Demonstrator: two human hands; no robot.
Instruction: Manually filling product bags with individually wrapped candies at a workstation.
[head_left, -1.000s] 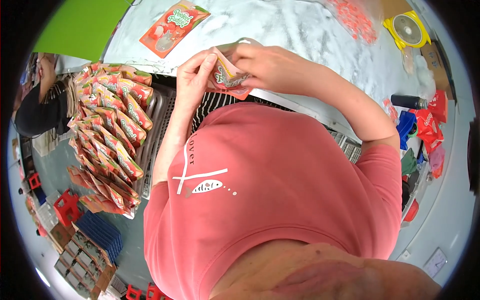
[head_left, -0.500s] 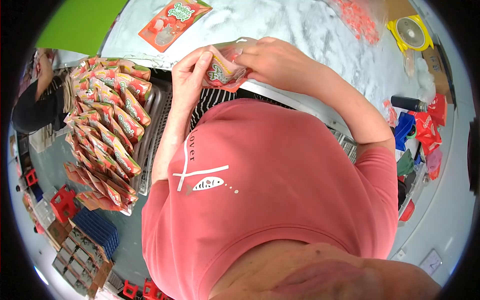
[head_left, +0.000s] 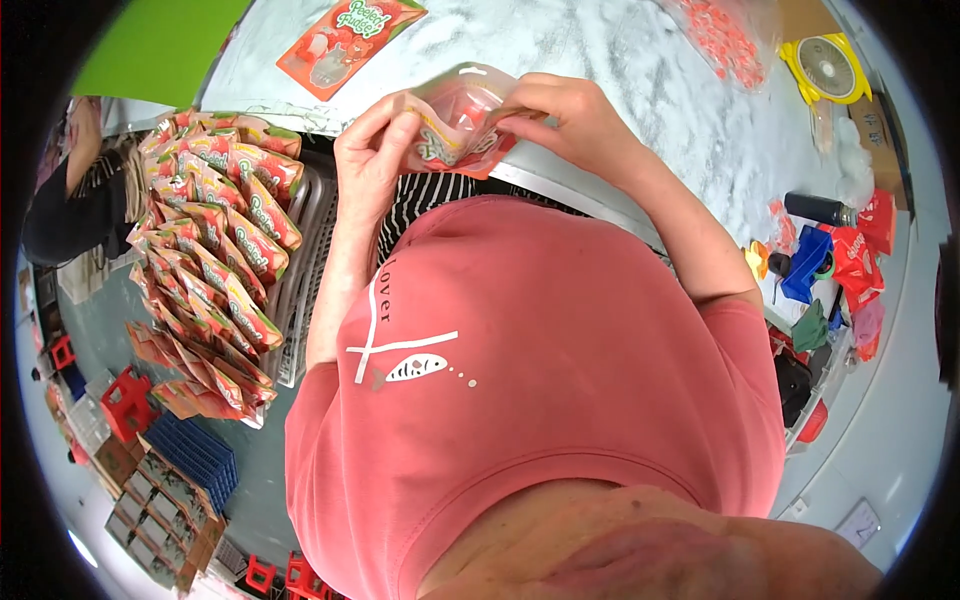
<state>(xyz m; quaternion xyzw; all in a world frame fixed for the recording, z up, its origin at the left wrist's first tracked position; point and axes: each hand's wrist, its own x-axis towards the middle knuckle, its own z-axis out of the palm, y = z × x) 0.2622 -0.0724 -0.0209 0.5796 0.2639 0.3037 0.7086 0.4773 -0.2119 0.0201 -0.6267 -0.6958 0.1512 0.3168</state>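
Over the table's near edge I hold an open red-and-clear candy pouch (head_left: 455,120) between both hands. My left hand (head_left: 375,145) pinches the pouch's left side, thumb on the printed face. At the pouch's right rim, my right hand (head_left: 570,115) grips the film between thumb and fingers. The mouth gapes, and something pale pink shows inside; I cannot make out exactly what. Beyond my left hand, a flat red pouch (head_left: 345,45) lies on the table. To my left, several filled pouches (head_left: 215,240) stand in overlapping rows on a crate.
The marbled white table (head_left: 560,40) spans the far side. A clear bag of pinkish-red pieces (head_left: 725,45) lies at the far right, near a yellow fan (head_left: 825,68). A black bottle (head_left: 818,208) and red packages (head_left: 855,265) sit right. Another person's arm (head_left: 85,150) shows far left.
My right hand has drawn back from the pouch's mouth to its right rim, and its elbow has come in. The mouth now gapes wider. My left hand has barely moved.
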